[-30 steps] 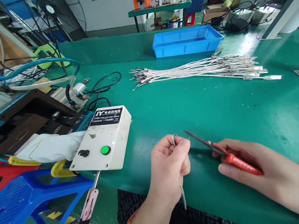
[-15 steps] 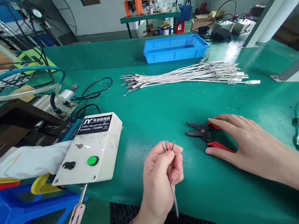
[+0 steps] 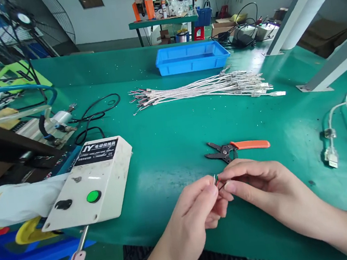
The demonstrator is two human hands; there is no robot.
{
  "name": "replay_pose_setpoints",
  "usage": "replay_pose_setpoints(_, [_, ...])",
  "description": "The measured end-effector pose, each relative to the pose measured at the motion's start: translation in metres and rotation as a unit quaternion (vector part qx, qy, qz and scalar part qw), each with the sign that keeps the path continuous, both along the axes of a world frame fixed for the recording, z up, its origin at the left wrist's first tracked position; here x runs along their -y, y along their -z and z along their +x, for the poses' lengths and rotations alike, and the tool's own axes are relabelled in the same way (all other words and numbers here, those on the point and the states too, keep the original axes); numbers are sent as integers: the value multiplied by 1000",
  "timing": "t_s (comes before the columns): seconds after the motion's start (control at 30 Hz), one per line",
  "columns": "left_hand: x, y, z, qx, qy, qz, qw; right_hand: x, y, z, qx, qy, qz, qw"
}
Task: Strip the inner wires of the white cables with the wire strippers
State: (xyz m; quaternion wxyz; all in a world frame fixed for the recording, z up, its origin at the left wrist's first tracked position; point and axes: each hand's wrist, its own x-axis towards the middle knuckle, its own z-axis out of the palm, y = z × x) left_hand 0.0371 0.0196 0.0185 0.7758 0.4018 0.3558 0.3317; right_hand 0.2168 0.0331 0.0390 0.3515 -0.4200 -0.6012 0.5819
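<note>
My left hand (image 3: 193,219) is closed on the end of a cable whose thin coloured wires (image 3: 216,180) poke out between thumb and forefinger. The cable's sheath is hidden inside the fist. From the right, my right hand (image 3: 269,187) pinches at the same wires with thumb and forefinger, and one dark strand shows between the fingertips. Just beyond the right hand, wire strippers (image 3: 226,152) with orange-red handles lie on the green table, jaws spread and pointing left. My right hand partly covers their nearer handle.
A bundle of white cables (image 3: 200,89) lies across the table before a blue tray (image 3: 193,64). To the left sits a white control box (image 3: 103,179) with a green button. At right are USB cables (image 3: 332,157) and grey metal posts (image 3: 328,71).
My right hand has let go of the wire strippers and come left to the wires. The strippers stay on the table. The view has shifted right, bringing a second USB plug into sight.
</note>
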Motion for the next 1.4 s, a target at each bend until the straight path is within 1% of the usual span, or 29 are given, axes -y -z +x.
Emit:
replay_pose_setpoints(0.1, [-1,2,1,-5,5,4,1000,-1,4,0,-34,-6,-35,999])
replay_pose_setpoints(0.27, [-1,2,0,-35,18,36,999,0,10,1,-70,-5,-64,996])
replay_pose_setpoints(0.37, [-1,0,0,-82,34,75,993,-1,10,0,-109,0,-83,991])
replay_pose_setpoints(0.43, [-1,-1,2,-115,50,95,988,-3,9,0,-106,14,-79,991])
replay_pose_setpoints(0.47, [-1,-1,4,-123,52,93,987,-4,8,1,-95,24,-71,993])
replay_pose_setpoints(0.53, [0,-2,7,-132,31,63,989,-6,7,1,-82,52,-56,994])
replay_pose_setpoints(0.57, [0,-2,9,-138,7,46,989,-7,6,2,-84,67,-56,993])
replay_pose_setpoints(0.63, [0,-2,11,-159,-39,33,986,-8,6,2,-94,93,-70,989])
replay_pose_setpoints(0.67, [0,-3,11,-168,-51,38,984,-9,6,2,-103,100,-83,986])
replay_pose_setpoints(0.73, [-1,-4,9,-168,-48,58,983,-9,6,2,-125,93,-123,980])
replay_pose_setpoints(0.83, [-2,-6,5,-132,0,77,988,-8,8,1,-139,51,-171,974])
replay_pose_setpoints(0.9, [-2,-5,4,-107,23,78,991,-7,8,0,-135,31,-162,977])
replay_pose_setpoints(1.0, [-1,-1,3,-102,26,77,991,-6,10,-1,-137,23,-122,983])
replay_pose_setpoints(1.1, [-1,2,3,-104,32,83,991,-6,11,-2,-141,35,-100,984])
replay_pose_setpoints(1.23, [1,2,2,-125,33,113,985,-6,12,-1,-143,54,-82,985])
replay_pose_setpoints(1.4, [2,5,3,-104,26,82,991,-5,12,1,-154,69,-94,981])
